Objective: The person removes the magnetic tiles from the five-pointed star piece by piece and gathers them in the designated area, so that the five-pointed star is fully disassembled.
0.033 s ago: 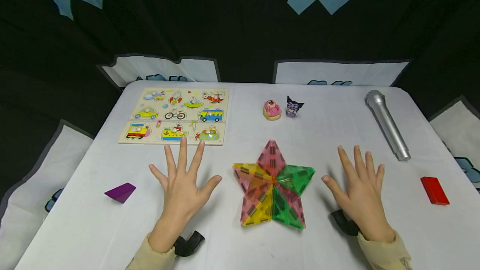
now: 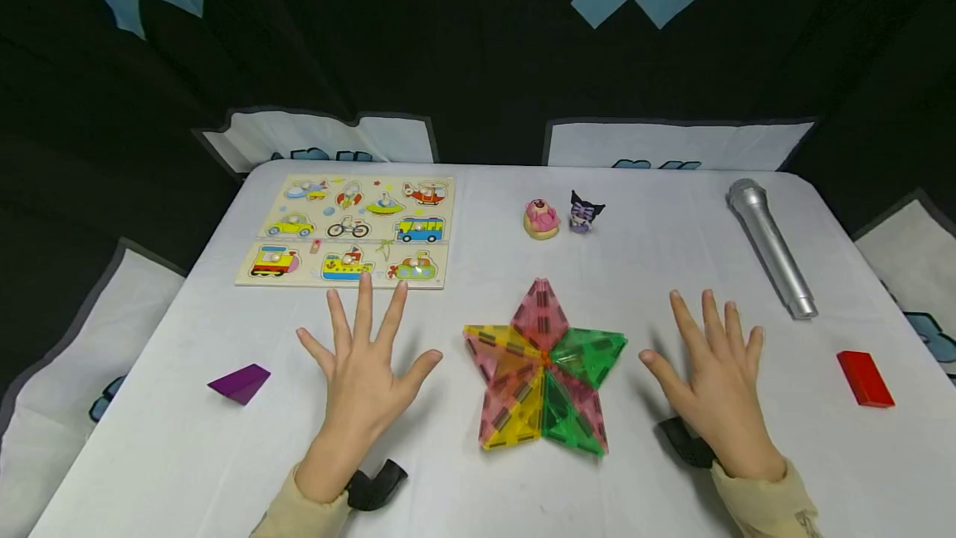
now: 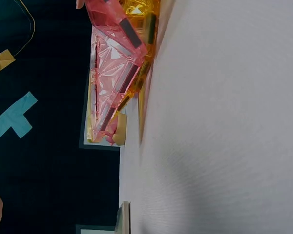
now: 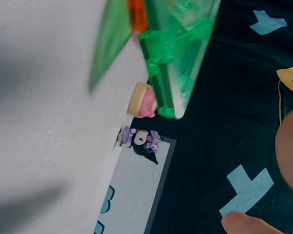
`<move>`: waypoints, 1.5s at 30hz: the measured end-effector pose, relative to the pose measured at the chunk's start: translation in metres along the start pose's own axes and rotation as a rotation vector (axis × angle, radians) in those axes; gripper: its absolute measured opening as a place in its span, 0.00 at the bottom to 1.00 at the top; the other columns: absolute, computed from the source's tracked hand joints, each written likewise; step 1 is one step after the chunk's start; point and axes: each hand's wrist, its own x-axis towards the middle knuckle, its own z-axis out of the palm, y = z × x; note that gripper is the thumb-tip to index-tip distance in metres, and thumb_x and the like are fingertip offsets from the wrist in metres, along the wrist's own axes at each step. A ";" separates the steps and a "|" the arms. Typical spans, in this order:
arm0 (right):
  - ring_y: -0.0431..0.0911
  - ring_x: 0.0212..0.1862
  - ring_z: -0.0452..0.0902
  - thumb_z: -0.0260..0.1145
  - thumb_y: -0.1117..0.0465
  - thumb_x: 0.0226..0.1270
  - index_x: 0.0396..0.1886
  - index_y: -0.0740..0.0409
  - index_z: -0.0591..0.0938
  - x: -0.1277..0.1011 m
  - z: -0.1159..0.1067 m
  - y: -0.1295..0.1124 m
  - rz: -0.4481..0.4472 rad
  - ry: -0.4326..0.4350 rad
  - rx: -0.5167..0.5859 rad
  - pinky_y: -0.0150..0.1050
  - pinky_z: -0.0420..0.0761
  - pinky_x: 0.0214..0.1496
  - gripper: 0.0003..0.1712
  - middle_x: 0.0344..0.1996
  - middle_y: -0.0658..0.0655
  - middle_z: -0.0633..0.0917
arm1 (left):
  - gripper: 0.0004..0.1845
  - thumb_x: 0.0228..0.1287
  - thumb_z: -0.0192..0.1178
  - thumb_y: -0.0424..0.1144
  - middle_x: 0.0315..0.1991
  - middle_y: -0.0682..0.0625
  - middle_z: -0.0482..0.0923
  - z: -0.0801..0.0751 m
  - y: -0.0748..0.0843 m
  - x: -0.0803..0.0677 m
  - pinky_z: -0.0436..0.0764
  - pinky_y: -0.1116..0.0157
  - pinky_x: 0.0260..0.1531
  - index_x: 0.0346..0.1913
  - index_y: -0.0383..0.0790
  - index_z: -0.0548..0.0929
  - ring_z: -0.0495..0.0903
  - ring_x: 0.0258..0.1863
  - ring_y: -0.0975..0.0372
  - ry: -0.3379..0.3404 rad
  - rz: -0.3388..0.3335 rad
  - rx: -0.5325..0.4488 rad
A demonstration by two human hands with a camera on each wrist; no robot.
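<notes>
A star built of pink, yellow and green see-through magnetic tiles (image 2: 545,364) lies on the white table (image 2: 650,247), near its front middle. My left hand (image 2: 363,355) rests flat on the table to the star's left, fingers spread, holding nothing. On the star's right my right hand (image 2: 713,372) lies flat too, fingers straight and empty. In the left wrist view the star's pink and yellow tiles (image 3: 115,68) show edge-on. The right wrist view shows a green tile (image 4: 178,58) of the star.
A wooden vehicle puzzle board (image 2: 351,229) lies at the back left. Two small figures, pink (image 2: 541,217) and purple-black (image 2: 585,212), stand behind the star. A silver microphone (image 2: 769,246) lies at the right, a red block (image 2: 865,379) near the right edge, a purple wedge (image 2: 241,382) at the left.
</notes>
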 end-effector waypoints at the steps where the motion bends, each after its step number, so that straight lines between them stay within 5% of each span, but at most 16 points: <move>1: 0.66 0.66 0.39 0.61 0.40 0.57 0.69 0.50 0.58 0.000 0.000 0.000 0.000 -0.002 -0.001 0.65 0.30 0.58 0.43 0.64 0.73 0.54 | 0.45 0.51 0.46 0.72 0.71 0.45 0.35 0.000 0.000 0.000 0.19 0.37 0.48 0.70 0.55 0.54 0.23 0.65 0.45 -0.011 -0.001 0.000; 5: 0.67 0.66 0.42 0.61 0.40 0.57 0.69 0.50 0.58 -0.001 0.002 0.001 -0.002 -0.008 0.000 0.64 0.30 0.59 0.44 0.64 0.73 0.55 | 0.45 0.50 0.50 0.71 0.71 0.47 0.31 0.001 0.000 0.000 0.18 0.37 0.48 0.70 0.55 0.53 0.22 0.65 0.45 -0.050 -0.011 0.005; 11: 0.67 0.65 0.43 0.63 0.44 0.57 0.69 0.50 0.57 -0.001 0.000 -0.002 -0.009 -0.008 0.072 0.62 0.31 0.60 0.43 0.65 0.72 0.54 | 0.48 0.48 0.55 0.69 0.71 0.41 0.38 0.006 0.006 -0.003 0.26 0.35 0.50 0.70 0.54 0.52 0.28 0.66 0.43 -0.115 0.018 -0.032; 15: 0.62 0.57 0.62 0.65 0.54 0.58 0.65 0.52 0.65 -0.003 -0.002 -0.010 0.001 -0.050 0.218 0.59 0.57 0.55 0.35 0.59 0.67 0.65 | 0.50 0.48 0.58 0.67 0.69 0.39 0.45 0.015 0.014 -0.009 0.34 0.36 0.54 0.71 0.51 0.50 0.39 0.66 0.41 -0.221 0.080 -0.204; 18: 0.51 0.40 0.74 0.63 0.58 0.61 0.56 0.56 0.72 -0.004 -0.001 -0.019 0.034 -0.210 0.392 0.47 0.74 0.37 0.23 0.48 0.61 0.74 | 0.51 0.48 0.57 0.67 0.68 0.37 0.48 0.025 0.023 -0.014 0.36 0.39 0.57 0.71 0.46 0.50 0.44 0.65 0.40 -0.340 0.133 -0.411; 23: 0.45 0.24 0.75 0.58 0.53 0.66 0.56 0.58 0.69 -0.007 0.004 -0.029 0.127 -0.666 0.632 0.38 0.74 0.23 0.22 0.39 0.58 0.78 | 0.54 0.47 0.54 0.71 0.68 0.44 0.50 0.040 0.034 -0.022 0.30 0.43 0.58 0.71 0.45 0.48 0.43 0.67 0.47 -0.488 0.162 -0.584; 26: 0.48 0.26 0.76 0.60 0.55 0.63 0.60 0.60 0.64 -0.010 0.008 -0.030 0.153 -0.800 0.725 0.39 0.74 0.25 0.29 0.41 0.60 0.75 | 0.53 0.46 0.57 0.69 0.68 0.49 0.52 0.044 0.037 -0.025 0.28 0.45 0.58 0.71 0.47 0.48 0.44 0.67 0.51 -0.490 0.149 -0.588; 35: 0.50 0.30 0.79 0.62 0.67 0.61 0.61 0.70 0.51 -0.013 0.019 -0.025 0.184 -0.924 1.126 0.41 0.77 0.31 0.36 0.36 0.64 0.62 | 0.51 0.46 0.64 0.58 0.68 0.51 0.54 0.045 0.039 -0.027 0.30 0.48 0.60 0.71 0.48 0.50 0.46 0.67 0.54 -0.469 0.119 -0.578; 45: 0.48 0.26 0.79 0.61 0.69 0.60 0.60 0.72 0.50 -0.012 0.020 -0.026 0.222 -0.934 1.211 0.47 0.79 0.32 0.36 0.34 0.62 0.65 | 0.51 0.47 0.63 0.60 0.67 0.50 0.54 0.045 0.040 -0.027 0.31 0.48 0.60 0.71 0.48 0.49 0.47 0.67 0.55 -0.466 0.119 -0.546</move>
